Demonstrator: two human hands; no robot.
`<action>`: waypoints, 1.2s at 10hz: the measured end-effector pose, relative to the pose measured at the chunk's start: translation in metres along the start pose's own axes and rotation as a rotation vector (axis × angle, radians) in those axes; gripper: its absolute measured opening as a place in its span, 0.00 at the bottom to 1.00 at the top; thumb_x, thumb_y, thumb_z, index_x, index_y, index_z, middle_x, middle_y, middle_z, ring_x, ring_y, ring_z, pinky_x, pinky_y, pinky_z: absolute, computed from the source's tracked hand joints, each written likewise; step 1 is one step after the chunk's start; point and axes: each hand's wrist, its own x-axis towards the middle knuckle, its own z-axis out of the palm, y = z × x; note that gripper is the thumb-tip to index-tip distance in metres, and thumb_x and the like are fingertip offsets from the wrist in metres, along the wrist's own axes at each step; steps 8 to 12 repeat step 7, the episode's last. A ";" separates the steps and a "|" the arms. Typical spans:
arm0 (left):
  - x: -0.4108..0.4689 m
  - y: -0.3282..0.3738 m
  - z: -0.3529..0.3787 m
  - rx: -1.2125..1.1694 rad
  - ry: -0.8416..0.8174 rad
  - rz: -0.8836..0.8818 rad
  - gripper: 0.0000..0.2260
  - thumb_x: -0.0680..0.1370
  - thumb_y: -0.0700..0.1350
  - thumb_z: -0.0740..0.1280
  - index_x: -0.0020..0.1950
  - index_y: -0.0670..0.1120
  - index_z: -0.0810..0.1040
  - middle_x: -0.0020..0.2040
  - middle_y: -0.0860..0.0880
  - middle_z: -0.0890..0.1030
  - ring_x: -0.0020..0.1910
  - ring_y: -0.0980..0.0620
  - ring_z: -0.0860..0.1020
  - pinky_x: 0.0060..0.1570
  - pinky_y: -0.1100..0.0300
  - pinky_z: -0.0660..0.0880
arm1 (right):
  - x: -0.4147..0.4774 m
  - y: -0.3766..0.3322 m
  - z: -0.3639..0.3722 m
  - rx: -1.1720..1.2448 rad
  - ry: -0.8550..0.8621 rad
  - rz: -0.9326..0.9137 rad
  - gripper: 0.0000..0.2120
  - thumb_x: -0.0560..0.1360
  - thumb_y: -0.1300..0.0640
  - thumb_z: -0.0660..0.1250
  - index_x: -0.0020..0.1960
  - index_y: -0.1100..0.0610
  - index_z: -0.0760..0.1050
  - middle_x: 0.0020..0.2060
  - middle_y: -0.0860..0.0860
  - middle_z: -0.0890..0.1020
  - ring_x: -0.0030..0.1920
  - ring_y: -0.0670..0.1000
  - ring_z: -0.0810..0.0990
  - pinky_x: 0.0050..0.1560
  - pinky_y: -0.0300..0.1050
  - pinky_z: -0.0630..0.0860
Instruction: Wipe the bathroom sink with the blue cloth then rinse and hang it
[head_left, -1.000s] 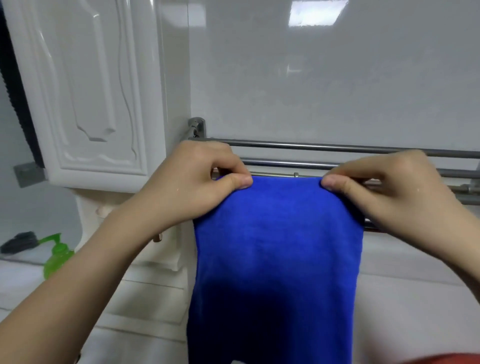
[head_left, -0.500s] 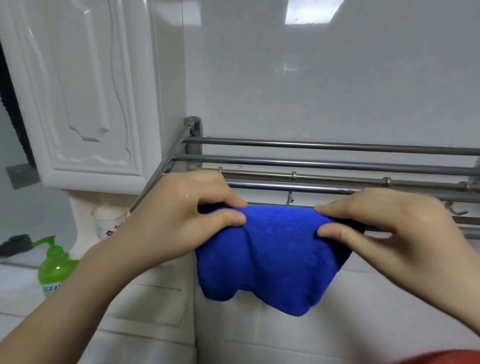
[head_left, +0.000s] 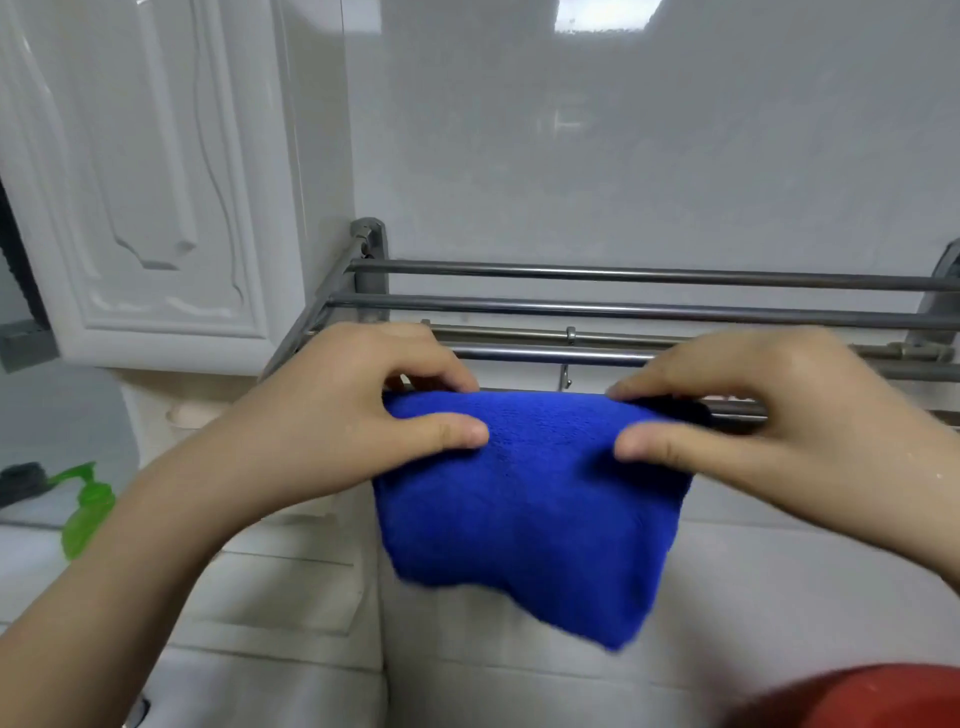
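Observation:
The blue cloth (head_left: 530, 509) hangs folded over the front bar of a steel towel rack (head_left: 623, 306) on the white tiled wall. My left hand (head_left: 353, 415) pinches the cloth's upper left edge, thumb in front and fingers behind. My right hand (head_left: 769, 415) pinches the upper right edge the same way. The cloth's front flap hangs down between the hands, its lower edge uneven. The sink is out of view.
A white cabinet door (head_left: 156, 182) stands at the left, next to the rack's end. A green pump bottle (head_left: 85, 512) sits low at the left on a ledge. Small hooks (head_left: 566, 376) hang under the rack. A red object (head_left: 857, 696) fills the bottom right corner.
The long hanging cloth has been drawn over the bar, so its front flap is much shorter. Both hands stayed pinching its top edge and dropped lower in view as more of the rack appeared.

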 end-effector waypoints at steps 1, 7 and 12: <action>-0.001 -0.003 0.007 0.008 0.097 0.012 0.03 0.70 0.50 0.74 0.42 0.54 0.85 0.40 0.58 0.80 0.42 0.59 0.78 0.37 0.75 0.70 | -0.003 0.006 0.010 -0.083 0.083 -0.017 0.11 0.74 0.43 0.67 0.48 0.47 0.84 0.39 0.41 0.84 0.41 0.45 0.81 0.41 0.39 0.72; -0.009 0.001 0.004 0.030 0.166 -0.051 0.11 0.76 0.56 0.63 0.50 0.57 0.83 0.45 0.62 0.80 0.46 0.63 0.77 0.35 0.78 0.69 | -0.011 0.016 0.000 0.146 0.296 0.163 0.11 0.78 0.48 0.62 0.47 0.49 0.82 0.43 0.41 0.84 0.44 0.40 0.82 0.42 0.29 0.73; -0.009 0.001 0.004 0.030 0.166 -0.051 0.11 0.76 0.56 0.63 0.50 0.57 0.83 0.45 0.62 0.80 0.46 0.63 0.77 0.35 0.78 0.69 | -0.011 0.016 0.000 0.146 0.296 0.163 0.11 0.78 0.48 0.62 0.47 0.49 0.82 0.43 0.41 0.84 0.44 0.40 0.82 0.42 0.29 0.73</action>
